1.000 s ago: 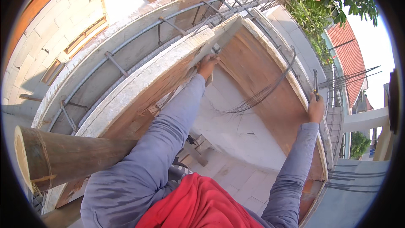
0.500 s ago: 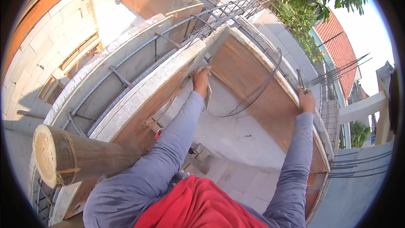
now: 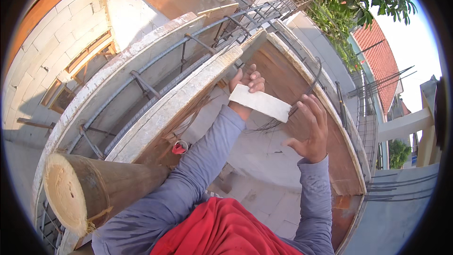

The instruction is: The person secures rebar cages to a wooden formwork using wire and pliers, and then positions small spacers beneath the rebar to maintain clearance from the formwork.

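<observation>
My left hand [image 3: 247, 81] has its fingers curled at the upper edge of a short, flat, pale strip of board [image 3: 261, 103], which lies across the palm and wrist. Past the strip's other end, my right hand [image 3: 311, 125] is raised with fingers spread and nothing in it. A bundle of thin tie wire [image 3: 315, 82] loops over the right formwork panel, its loose ends partly hidden behind the strip and right hand. On that panel's top edge rests a long, dark-handled hand tool [image 3: 340, 105], probably pincers, out of my grasp.
A thick bamboo pole [image 3: 108, 186] juts up at the lower left. Curved formwork boards [image 3: 177, 97] enclose a steel rebar cage [image 3: 141, 85] on the left. A small container with red inside [image 3: 180, 148] sits beside my left forearm. Rebar ends [image 3: 401, 189] stick out at the right.
My right hand has let go of the dark-handled tool on the panel edge and moved left, opening. My left hand has come away from the inner corner, turning the strip into view.
</observation>
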A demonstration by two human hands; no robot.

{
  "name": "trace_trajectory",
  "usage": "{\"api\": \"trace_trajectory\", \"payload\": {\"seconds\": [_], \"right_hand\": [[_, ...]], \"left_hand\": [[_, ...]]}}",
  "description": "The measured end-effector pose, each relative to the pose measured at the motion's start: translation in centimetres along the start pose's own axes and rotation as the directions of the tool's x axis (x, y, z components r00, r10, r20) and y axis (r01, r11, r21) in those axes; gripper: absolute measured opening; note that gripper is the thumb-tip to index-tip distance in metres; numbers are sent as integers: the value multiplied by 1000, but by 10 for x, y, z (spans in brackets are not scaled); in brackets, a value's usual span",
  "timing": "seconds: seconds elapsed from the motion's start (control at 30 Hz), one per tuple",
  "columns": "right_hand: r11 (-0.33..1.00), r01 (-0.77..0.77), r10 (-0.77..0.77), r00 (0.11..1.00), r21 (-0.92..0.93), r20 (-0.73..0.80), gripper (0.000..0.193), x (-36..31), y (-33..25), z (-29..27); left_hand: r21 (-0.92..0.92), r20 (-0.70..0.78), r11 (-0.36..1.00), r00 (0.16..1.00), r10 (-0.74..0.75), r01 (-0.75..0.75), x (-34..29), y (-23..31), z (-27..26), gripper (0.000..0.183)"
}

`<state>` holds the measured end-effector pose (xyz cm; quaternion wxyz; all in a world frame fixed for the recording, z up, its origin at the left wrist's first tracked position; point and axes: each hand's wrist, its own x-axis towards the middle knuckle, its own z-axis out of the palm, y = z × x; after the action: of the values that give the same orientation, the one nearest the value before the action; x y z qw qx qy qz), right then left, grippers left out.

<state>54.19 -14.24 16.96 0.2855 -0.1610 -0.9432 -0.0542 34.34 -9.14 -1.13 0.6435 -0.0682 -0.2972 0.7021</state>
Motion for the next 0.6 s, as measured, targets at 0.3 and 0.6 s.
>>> {"api": "trace_trajectory", "payload": {"seconds": [0.3, 0.6], "right_hand": [[948, -271, 300, 936, 166, -184, 19, -1, 46, 10], [729, -548, 565, 820, 409, 91, 34, 69, 62, 13]], "left_hand": [[614, -446, 789, 839, 311, 34, 4, -67, 20, 33], [953, 85, -261, 696, 713, 151, 51, 40, -105, 53]]}}
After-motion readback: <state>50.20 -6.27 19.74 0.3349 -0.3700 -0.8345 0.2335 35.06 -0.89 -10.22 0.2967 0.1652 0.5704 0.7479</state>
